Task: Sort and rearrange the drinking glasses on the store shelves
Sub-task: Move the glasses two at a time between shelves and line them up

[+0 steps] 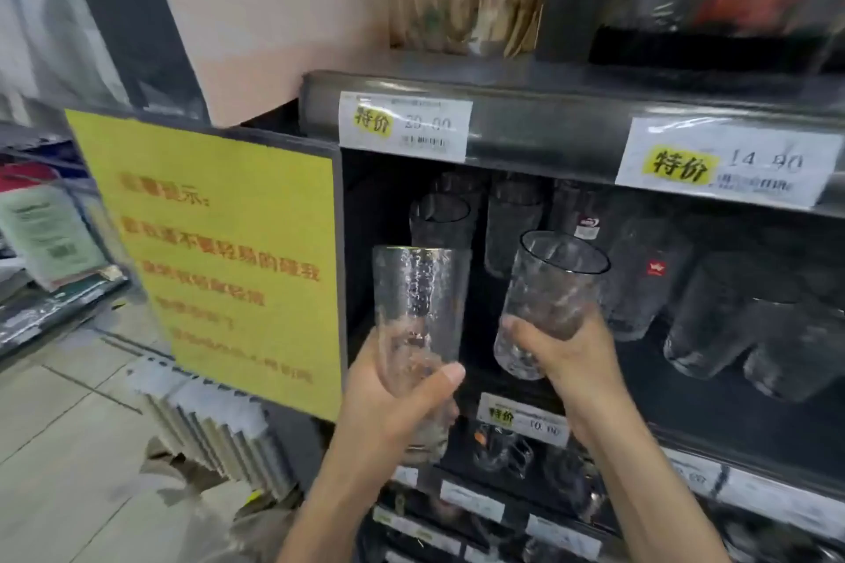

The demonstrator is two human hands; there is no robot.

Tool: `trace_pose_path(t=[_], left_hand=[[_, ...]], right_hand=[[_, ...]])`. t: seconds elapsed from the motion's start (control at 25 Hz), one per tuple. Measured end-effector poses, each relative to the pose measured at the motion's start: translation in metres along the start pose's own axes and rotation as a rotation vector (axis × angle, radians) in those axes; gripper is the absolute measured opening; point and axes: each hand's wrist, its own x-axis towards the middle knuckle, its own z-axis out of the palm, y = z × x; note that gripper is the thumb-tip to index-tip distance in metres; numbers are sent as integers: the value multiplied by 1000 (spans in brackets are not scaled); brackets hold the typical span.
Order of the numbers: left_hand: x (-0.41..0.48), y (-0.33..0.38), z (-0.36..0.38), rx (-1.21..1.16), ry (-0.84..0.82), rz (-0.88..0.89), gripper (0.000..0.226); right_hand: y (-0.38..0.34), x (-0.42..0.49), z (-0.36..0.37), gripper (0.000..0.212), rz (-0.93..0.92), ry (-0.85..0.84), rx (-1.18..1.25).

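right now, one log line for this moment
left hand: tall clear textured glass | right hand: second clear textured glass, tilted | shelf: stocked

I see two tall clear drinking glasses with a dimpled, hammered texture, both held up in front of a dark store shelf. The left glass (414,325) stands nearly upright, rim at the top, gripped around its lower half. The right glass (546,302) tilts to the right, its open dark-edged mouth facing up and toward me, gripped near its base. The two are close but apart. Behind them, more glasses on the shelf (512,224) stand in rows (some with small red stickers), and further clear tumblers (731,325) sit to the right, their outlines blurred against the dark interior
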Motion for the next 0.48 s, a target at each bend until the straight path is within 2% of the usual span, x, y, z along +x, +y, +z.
trace_pose_path(t=[0.16, 0.36, 0.4, 0.48], left_hand=[[25, -2, -8, -11, -141, 15, 62], [41, -6, -12, 2, -264, 21, 29], [42, -8, -12, 2, -282, 19, 31], [45, -12, -13, -30, -308, 9, 49]], right_hand=[[11, 28, 19, 48, -4, 79, -55], [20, 50, 41, 56, 51, 139, -140], [22, 54, 43, 58, 55, 146, -148], [24, 59, 48, 60, 52, 177, -174]])
